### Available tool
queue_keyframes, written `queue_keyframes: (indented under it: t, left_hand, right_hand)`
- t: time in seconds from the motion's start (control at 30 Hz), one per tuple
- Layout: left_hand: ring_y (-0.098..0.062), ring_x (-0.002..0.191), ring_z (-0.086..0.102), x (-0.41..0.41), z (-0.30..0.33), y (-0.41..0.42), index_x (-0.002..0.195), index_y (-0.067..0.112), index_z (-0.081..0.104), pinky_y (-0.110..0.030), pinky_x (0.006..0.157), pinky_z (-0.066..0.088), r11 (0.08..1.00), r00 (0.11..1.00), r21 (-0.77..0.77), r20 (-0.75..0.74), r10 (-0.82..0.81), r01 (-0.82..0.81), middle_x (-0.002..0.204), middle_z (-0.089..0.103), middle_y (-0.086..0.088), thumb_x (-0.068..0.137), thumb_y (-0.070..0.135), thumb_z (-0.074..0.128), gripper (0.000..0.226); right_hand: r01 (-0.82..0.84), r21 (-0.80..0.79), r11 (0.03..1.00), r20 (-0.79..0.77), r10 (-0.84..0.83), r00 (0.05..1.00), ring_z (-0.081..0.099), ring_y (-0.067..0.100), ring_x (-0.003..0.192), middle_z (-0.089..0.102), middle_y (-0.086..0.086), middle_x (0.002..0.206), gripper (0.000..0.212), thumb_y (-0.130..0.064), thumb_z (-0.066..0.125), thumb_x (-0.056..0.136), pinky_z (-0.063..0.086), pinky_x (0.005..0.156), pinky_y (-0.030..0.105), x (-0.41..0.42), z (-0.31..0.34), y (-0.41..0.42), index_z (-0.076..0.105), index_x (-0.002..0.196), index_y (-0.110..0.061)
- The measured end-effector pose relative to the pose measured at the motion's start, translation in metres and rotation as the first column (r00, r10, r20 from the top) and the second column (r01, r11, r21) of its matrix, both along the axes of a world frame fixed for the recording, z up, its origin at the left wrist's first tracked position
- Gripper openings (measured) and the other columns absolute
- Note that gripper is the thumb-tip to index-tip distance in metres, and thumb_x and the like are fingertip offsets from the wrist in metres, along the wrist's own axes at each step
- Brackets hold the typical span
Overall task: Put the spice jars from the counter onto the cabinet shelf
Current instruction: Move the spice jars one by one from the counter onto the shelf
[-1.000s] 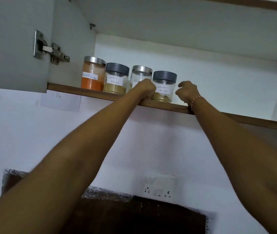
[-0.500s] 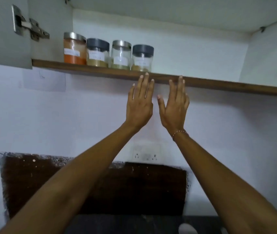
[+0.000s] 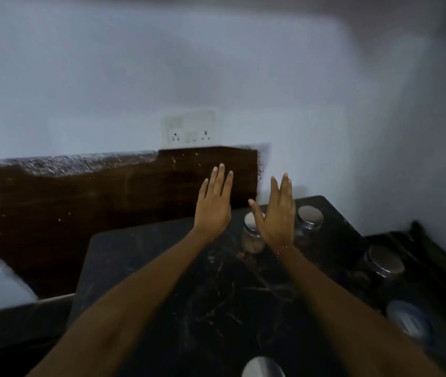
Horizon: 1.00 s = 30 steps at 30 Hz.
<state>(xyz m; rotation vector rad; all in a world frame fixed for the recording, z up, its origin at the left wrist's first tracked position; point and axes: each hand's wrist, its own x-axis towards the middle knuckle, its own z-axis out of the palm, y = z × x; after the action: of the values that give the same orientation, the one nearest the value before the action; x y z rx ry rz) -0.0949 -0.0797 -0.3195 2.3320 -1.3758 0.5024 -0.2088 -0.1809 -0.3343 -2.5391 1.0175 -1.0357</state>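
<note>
Fingers [image 3: 220, 176] of left hand [image 3: 213, 206] & right hand [image 3: 280, 213] were straight, spread, holding nothing, above the counter [image 3: 189, 281]. Spice jars sat there: nearest jar [image 3: 253, 234] partly behind right hand, second jar [image 3: 309, 217] just beside. Best grip probably round the smooth glass body, not the shiny metal lid. Counter: dark veined stone.

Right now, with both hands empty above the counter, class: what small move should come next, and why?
Probably lower the right hand onto the steel-lidded jar just beneath it and grip it. Both the right and the left hand are open with straight fingers and hold nothing, and several jars still stand on the dark counter, this one nearest the right hand.
</note>
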Motion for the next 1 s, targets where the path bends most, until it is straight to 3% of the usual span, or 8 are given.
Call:
queue_keyframes:
  t: [0.13, 0.27, 0.33, 0.47, 0.6, 0.77, 0.9, 1.0]
  left_hand:
    - [-0.024, 0.146, -0.010, -0.014, -0.047, -0.017, 0.148, 0.012, -0.001, -0.037, 0.118, 0.004, 0.989, 0.974, 0.146, -0.227, -0.002, 0.037, 0.158, -0.008, -0.010, 0.090, 0.006, 0.040, 0.071]
    - [-0.025, 0.145, -0.011, -0.022, -0.079, -0.034, 0.148, 0.012, 0.001, -0.043, 0.117, 0.008, 0.938, 0.842, 0.241, -0.533, -0.086, 0.249, 0.157, -0.013, -0.008, 0.090, 0.010, 0.047, 0.074]
    - [-0.026, 0.145, -0.011, -0.024, -0.092, -0.042, 0.148, 0.012, -0.002, -0.045, 0.117, 0.007, 0.931, 0.779, 0.253, -0.626, -0.049, 0.262, 0.157, -0.014, -0.008, 0.091, 0.015, 0.046, 0.075]
    - [-0.025, 0.146, -0.005, -0.027, -0.105, -0.063, 0.147, 0.009, -0.009, -0.040, 0.118, 0.007, 0.969, 0.529, 0.166, -0.848, 0.045, 0.184, 0.158, -0.008, -0.010, 0.096, 0.023, 0.043, 0.074]
    - [-0.028, 0.141, 0.022, -0.025, -0.103, -0.073, 0.148, 0.015, -0.005, -0.039, 0.114, 0.022, 0.988, 0.252, 0.058, -0.967, 0.021, 0.140, 0.155, 0.018, -0.012, 0.093, 0.024, 0.049, 0.078]
    - [-0.028, 0.133, 0.037, -0.026, -0.101, -0.067, 0.147, 0.021, 0.012, -0.040, 0.110, 0.035, 0.994, 0.214, -0.031, -0.975, -0.053, 0.102, 0.147, 0.035, -0.012, 0.092, 0.003, 0.041, 0.064]
    - [-0.019, 0.127, 0.045, -0.025, -0.093, -0.064, 0.141, 0.018, 0.033, -0.034, 0.107, 0.037, 0.987, 0.250, -0.140, -0.961, -0.117, -0.076, 0.141, 0.045, -0.010, 0.097, 0.012, 0.036, 0.044]
    - [-0.020, 0.123, 0.048, -0.014, -0.076, -0.060, 0.138, 0.017, 0.038, -0.035, 0.102, 0.042, 0.969, 0.239, -0.213, -0.955, -0.178, -0.128, 0.138, 0.047, -0.010, 0.098, 0.017, 0.037, 0.040]
  right_hand:
    - [-0.058, 0.077, 0.995, -0.173, 0.070, 0.982, 0.012, 0.032, 0.145, 0.013, 0.017, 0.156, 0.087, -0.056, 0.055, 0.082, 0.019, 0.114, 0.047, -0.031, -0.045, -0.020, 0.020, 0.147, -0.011]
    - [-0.194, 0.204, 0.960, -0.313, 0.251, 0.916, -0.003, 0.028, 0.146, -0.003, 0.014, 0.158, 0.098, -0.053, 0.061, 0.079, 0.011, 0.117, 0.046, -0.033, -0.080, -0.038, 0.004, 0.149, -0.015]
    - [-0.219, 0.262, 0.940, -0.341, 0.302, 0.890, -0.004, 0.027, 0.146, -0.007, 0.012, 0.158, 0.098, -0.053, 0.060, 0.080, 0.013, 0.118, 0.046, -0.026, -0.092, -0.047, -0.001, 0.149, -0.016]
    - [-0.197, 0.391, 0.899, -0.360, 0.346, 0.866, 0.000, 0.030, 0.146, -0.010, 0.014, 0.157, 0.104, -0.051, 0.064, 0.078, 0.018, 0.117, 0.047, -0.008, -0.109, -0.067, -0.005, 0.148, -0.016]
    - [-0.242, 0.304, 0.922, -0.430, 0.359, 0.828, 0.004, 0.033, 0.145, -0.008, 0.015, 0.157, 0.094, -0.047, 0.061, 0.082, 0.026, 0.114, 0.045, 0.009, -0.120, -0.076, 0.002, 0.149, -0.017]
    - [-0.199, 0.295, 0.934, -0.316, 0.292, 0.903, 0.026, 0.033, 0.137, 0.019, 0.016, 0.152, 0.072, -0.035, 0.063, 0.083, 0.038, 0.105, 0.041, 0.020, -0.117, -0.070, 0.027, 0.143, -0.017]
    - [-0.292, 0.187, 0.938, -0.229, 0.330, 0.916, 0.031, 0.031, 0.134, 0.027, 0.014, 0.149, 0.066, -0.034, 0.065, 0.082, 0.040, 0.104, 0.038, 0.023, -0.099, -0.069, 0.036, 0.139, -0.015]
    - [-0.423, 0.256, 0.869, -0.140, 0.467, 0.873, 0.035, 0.028, 0.131, 0.031, 0.013, 0.146, 0.065, -0.032, 0.067, 0.080, 0.040, 0.102, 0.034, 0.029, -0.072, -0.069, 0.041, 0.137, -0.013]
